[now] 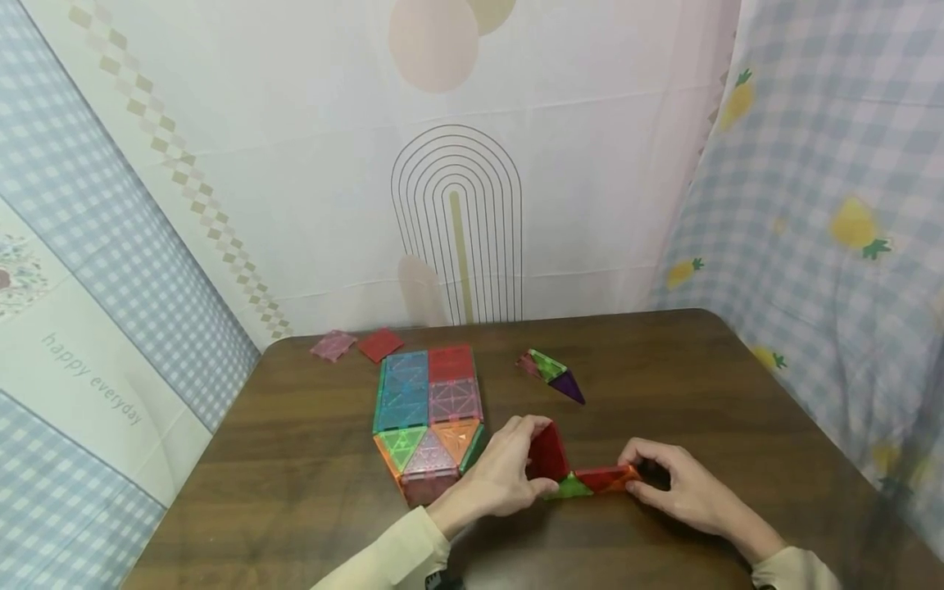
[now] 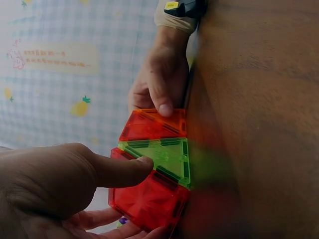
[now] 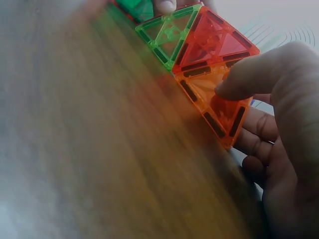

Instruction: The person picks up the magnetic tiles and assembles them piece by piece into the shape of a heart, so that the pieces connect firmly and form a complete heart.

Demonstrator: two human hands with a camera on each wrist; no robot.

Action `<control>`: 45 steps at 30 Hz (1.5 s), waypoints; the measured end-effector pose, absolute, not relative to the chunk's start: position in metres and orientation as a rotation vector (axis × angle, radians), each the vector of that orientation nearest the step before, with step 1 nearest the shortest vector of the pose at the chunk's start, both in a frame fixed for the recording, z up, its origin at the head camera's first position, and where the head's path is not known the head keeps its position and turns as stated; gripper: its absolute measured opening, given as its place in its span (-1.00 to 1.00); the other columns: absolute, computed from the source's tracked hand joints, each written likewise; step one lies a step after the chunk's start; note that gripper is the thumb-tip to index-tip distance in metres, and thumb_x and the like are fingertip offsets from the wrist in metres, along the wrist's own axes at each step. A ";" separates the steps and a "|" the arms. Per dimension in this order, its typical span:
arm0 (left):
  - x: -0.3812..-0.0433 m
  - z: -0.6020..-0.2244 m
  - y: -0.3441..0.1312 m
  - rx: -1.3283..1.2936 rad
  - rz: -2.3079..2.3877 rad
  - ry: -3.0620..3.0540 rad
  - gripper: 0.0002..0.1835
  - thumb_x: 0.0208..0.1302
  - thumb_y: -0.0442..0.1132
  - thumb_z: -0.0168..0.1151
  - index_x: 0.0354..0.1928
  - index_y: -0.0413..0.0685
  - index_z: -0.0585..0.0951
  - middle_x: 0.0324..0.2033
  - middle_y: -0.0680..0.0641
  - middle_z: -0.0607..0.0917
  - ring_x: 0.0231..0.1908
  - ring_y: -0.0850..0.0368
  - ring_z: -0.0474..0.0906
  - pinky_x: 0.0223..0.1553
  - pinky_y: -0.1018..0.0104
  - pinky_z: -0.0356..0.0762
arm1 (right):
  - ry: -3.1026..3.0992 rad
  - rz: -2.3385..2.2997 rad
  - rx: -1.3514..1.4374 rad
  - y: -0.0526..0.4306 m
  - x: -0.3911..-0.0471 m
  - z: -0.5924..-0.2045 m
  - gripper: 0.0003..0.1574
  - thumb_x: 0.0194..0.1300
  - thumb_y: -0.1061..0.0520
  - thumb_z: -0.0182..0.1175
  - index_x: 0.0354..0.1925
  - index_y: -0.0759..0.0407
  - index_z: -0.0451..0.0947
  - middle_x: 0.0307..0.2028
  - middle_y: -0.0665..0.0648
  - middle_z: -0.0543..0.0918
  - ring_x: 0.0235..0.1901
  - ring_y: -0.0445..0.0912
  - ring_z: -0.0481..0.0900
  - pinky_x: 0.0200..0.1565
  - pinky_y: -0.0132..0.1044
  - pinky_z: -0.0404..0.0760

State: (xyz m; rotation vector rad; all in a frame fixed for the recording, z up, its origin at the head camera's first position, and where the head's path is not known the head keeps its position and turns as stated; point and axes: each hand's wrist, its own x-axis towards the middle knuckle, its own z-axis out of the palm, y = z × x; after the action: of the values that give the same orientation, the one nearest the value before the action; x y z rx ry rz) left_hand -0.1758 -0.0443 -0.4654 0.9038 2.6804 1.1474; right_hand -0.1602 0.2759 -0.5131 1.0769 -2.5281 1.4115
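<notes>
Four kinds of piece stand joined in an upright row of translucent magnetic tiles: a red square tile (image 1: 547, 452), a green triangle tile (image 2: 173, 155), a red triangle tile (image 3: 212, 41) and an orange triangle tile (image 3: 202, 88). My left hand (image 1: 507, 470) pinches the row's left end, thumb on the green triangle and fingers behind the red square. At the other end my right hand (image 1: 682, 487) pinches the orange triangle between thumb and fingers. The row's lower edge is at the tabletop.
Left of the hands sits a block built of magnetic tiles (image 1: 406, 389). A loose pink tile (image 1: 334, 345) and a red tile (image 1: 380, 345) lie behind it. Farther right are joined small tiles, including a purple triangle (image 1: 568, 387). Cloth hangs around the wooden table (image 1: 295, 492).
</notes>
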 end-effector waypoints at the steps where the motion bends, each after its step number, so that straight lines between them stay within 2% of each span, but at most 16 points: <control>1: -0.176 -0.466 -0.044 0.899 1.151 2.676 -0.15 0.25 -0.28 0.70 0.52 -0.23 0.47 0.24 -0.19 0.63 0.18 0.02 0.65 0.01 0.53 0.68 | -2.520 1.419 1.102 0.276 -0.161 -0.513 -0.68 0.51 0.31 0.42 -0.02 -0.13 0.64 -0.18 -0.10 0.73 -0.22 -0.16 0.66 -0.17 -0.28 0.62; 6: -0.178 -0.468 -0.045 0.895 1.144 2.690 -0.14 0.30 -0.27 0.67 0.56 -0.26 0.45 0.24 -0.20 0.62 0.14 0.06 0.66 0.00 0.53 0.69 | -2.514 1.476 1.157 0.277 -0.165 -0.512 -0.67 0.51 0.33 0.39 0.04 -0.09 0.66 -0.12 -0.07 0.74 -0.17 -0.13 0.66 -0.13 -0.25 0.61; 11: -0.179 -0.469 -0.045 0.896 1.111 2.737 -0.17 0.32 -0.23 0.67 0.54 -0.20 0.47 0.22 -0.14 0.64 0.14 0.10 0.64 0.09 0.40 0.69 | -2.467 1.567 1.228 0.280 -0.171 -0.512 -0.63 0.50 0.38 0.36 0.09 -0.03 0.68 -0.02 0.01 0.76 -0.11 -0.08 0.67 -0.07 -0.23 0.62; 14: -0.179 -0.469 -0.044 0.902 1.075 2.765 -0.18 0.33 -0.21 0.66 0.54 -0.18 0.47 0.23 -0.13 0.64 0.16 0.07 0.63 0.17 0.31 0.67 | -2.407 1.774 1.233 0.286 -0.176 -0.512 -0.62 0.59 0.44 0.17 0.24 0.19 0.65 0.09 0.21 0.74 0.01 -0.03 0.70 0.02 -0.24 0.68; 16: -0.178 -0.468 -0.044 0.908 1.060 2.773 -0.18 0.33 -0.20 0.66 0.54 -0.18 0.47 0.23 -0.13 0.64 0.18 0.06 0.63 0.21 0.27 0.66 | -2.352 1.937 1.165 0.290 -0.182 -0.513 -0.58 0.66 0.45 0.01 0.37 0.40 0.53 0.17 0.38 0.67 0.10 0.00 0.69 0.08 -0.25 0.69; 19: -0.178 -0.467 -0.044 0.911 1.048 2.782 -0.18 0.34 -0.20 0.65 0.54 -0.18 0.46 0.24 -0.13 0.64 0.19 0.04 0.63 0.25 0.24 0.65 | -2.317 2.012 0.955 0.292 -0.195 -0.514 -0.54 0.74 0.39 -0.08 0.46 0.56 0.35 0.23 0.51 0.59 0.19 0.01 0.68 0.17 -0.29 0.71; 23: -0.176 -0.468 -0.044 0.890 1.034 2.786 -0.18 0.33 -0.21 0.65 0.55 -0.17 0.45 0.26 -0.14 0.62 0.21 0.02 0.62 0.28 0.21 0.64 | -2.402 1.809 0.693 0.287 -0.217 -0.519 -0.43 0.69 0.26 0.22 0.50 0.46 0.38 0.28 0.46 0.63 0.20 0.01 0.71 0.18 -0.41 0.69; 27: -0.174 -0.469 -0.044 0.860 1.012 2.787 -0.17 0.33 -0.20 0.66 0.55 -0.16 0.45 0.27 -0.13 0.61 0.23 0.03 0.61 0.30 0.20 0.64 | -2.479 1.633 0.615 0.275 -0.239 -0.523 -0.28 0.58 0.15 0.41 0.54 0.32 0.43 0.34 0.36 0.66 0.26 0.11 0.69 0.20 -0.46 0.65; 31: -0.173 -0.468 -0.043 0.841 0.997 2.784 -0.17 0.34 -0.19 0.65 0.56 -0.16 0.44 0.28 -0.13 0.60 0.23 0.06 0.60 0.31 0.19 0.63 | -2.540 1.502 0.600 0.264 -0.256 -0.524 -0.22 0.52 0.06 0.50 0.53 0.25 0.47 0.35 0.26 0.70 0.28 0.15 0.69 0.21 -0.42 0.66; 38: -0.173 -0.467 -0.041 0.834 0.984 2.783 -0.16 0.37 -0.19 0.63 0.58 -0.14 0.41 0.29 -0.11 0.58 0.23 0.09 0.59 0.30 0.21 0.62 | -2.623 1.298 0.539 0.250 -0.269 -0.524 -0.22 0.43 -0.07 0.58 0.47 0.10 0.57 0.26 0.10 0.77 0.17 0.03 0.71 0.09 -0.31 0.68; 45: -0.173 -0.470 -0.041 0.845 0.988 2.782 -0.15 0.36 -0.18 0.64 0.58 -0.17 0.41 0.30 -0.14 0.58 0.24 0.07 0.60 0.29 0.22 0.63 | -2.632 1.165 0.544 0.241 -0.277 -0.524 -0.47 0.45 -0.03 0.57 0.31 -0.02 0.70 0.13 0.02 0.83 0.04 -0.05 0.73 0.08 -0.21 0.72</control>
State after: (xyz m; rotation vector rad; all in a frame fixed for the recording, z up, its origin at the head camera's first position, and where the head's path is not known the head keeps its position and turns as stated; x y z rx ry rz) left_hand -0.1729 -0.0405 -0.4703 0.8450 2.7816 0.9885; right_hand -0.2766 0.2409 -0.5244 0.5435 -2.6325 1.1649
